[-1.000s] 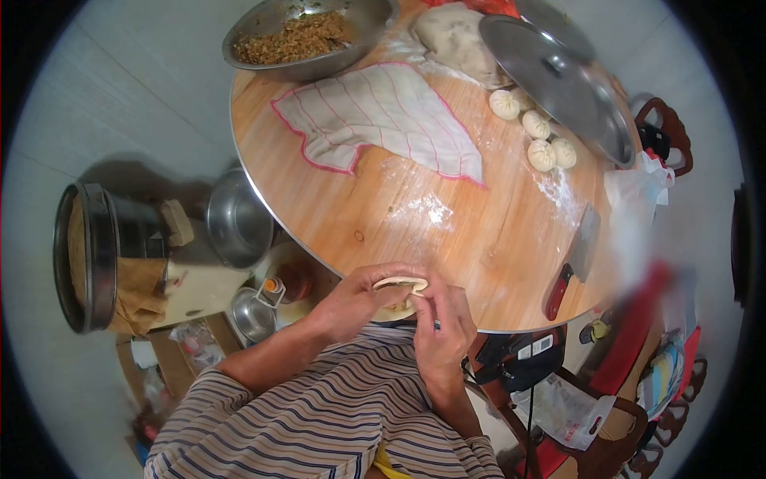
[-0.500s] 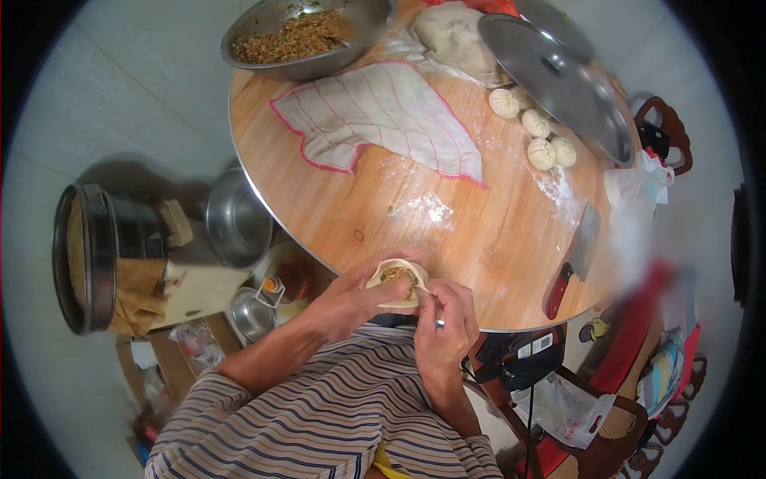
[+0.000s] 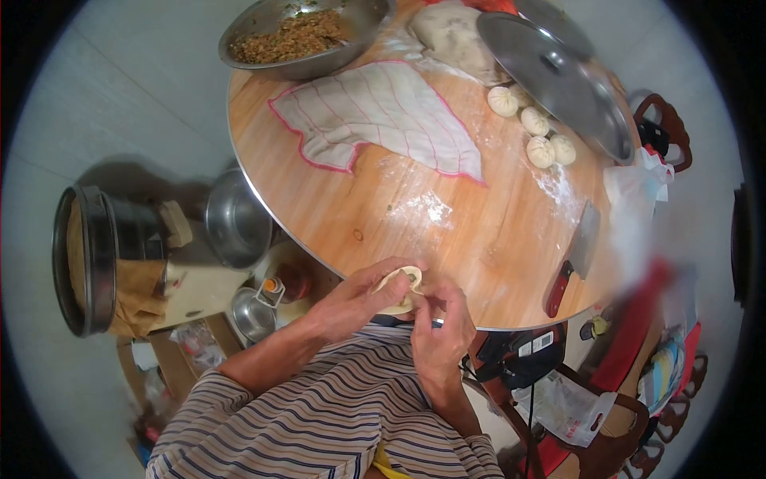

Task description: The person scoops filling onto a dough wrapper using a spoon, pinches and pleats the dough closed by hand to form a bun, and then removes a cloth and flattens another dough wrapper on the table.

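Note:
Close to my body, over the near edge of the round wooden table, a dough wrapper is cupped in my left hand. My left thumb presses into its middle, covering most of the filling. On the right side, the fingers of my right hand pinch the wrapper's rim. Several pleated buns sit on the far right of the table. A steel bowl at the far left holds brown minced filling.
A white cloth with pink edging lies across the table. Behind it are a large dough mass and a steel lid. A cleaver rests at the right, and flour dusts the middle. Pots stand below left.
The wrapper's opening has narrowed, and its rim is gathered more. My left thumb now hides more of the filling, while my right fingers have shifted slightly along the edge.

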The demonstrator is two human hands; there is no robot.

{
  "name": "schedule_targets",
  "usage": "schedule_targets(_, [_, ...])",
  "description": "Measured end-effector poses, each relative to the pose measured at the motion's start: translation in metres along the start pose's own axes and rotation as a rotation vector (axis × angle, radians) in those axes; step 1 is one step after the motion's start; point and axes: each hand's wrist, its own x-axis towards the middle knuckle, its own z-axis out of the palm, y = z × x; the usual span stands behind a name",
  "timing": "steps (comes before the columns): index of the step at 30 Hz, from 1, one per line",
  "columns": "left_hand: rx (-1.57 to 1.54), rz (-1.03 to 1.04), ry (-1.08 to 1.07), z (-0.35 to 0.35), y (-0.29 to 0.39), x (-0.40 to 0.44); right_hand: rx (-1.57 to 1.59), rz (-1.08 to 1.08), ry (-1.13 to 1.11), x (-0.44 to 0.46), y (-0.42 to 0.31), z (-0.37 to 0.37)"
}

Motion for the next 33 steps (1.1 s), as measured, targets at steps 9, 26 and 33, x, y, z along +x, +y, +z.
schedule_targets(9, [0.061,-0.027,-0.097,-0.006,0.007,-0.003,-0.033,-0.089,-0.065,0.002,0.004,-0.003])
schedule_targets(26, [0.131,-0.013,-0.009,0.000,0.005,0.001,-0.072,-0.081,-0.014,0.002,0.000,0.000])
schedule_targets(33, [0.038,-0.019,-0.010,0.000,-0.013,0.005,-0.054,-0.012,-0.029,-0.001,0.000,0.000])
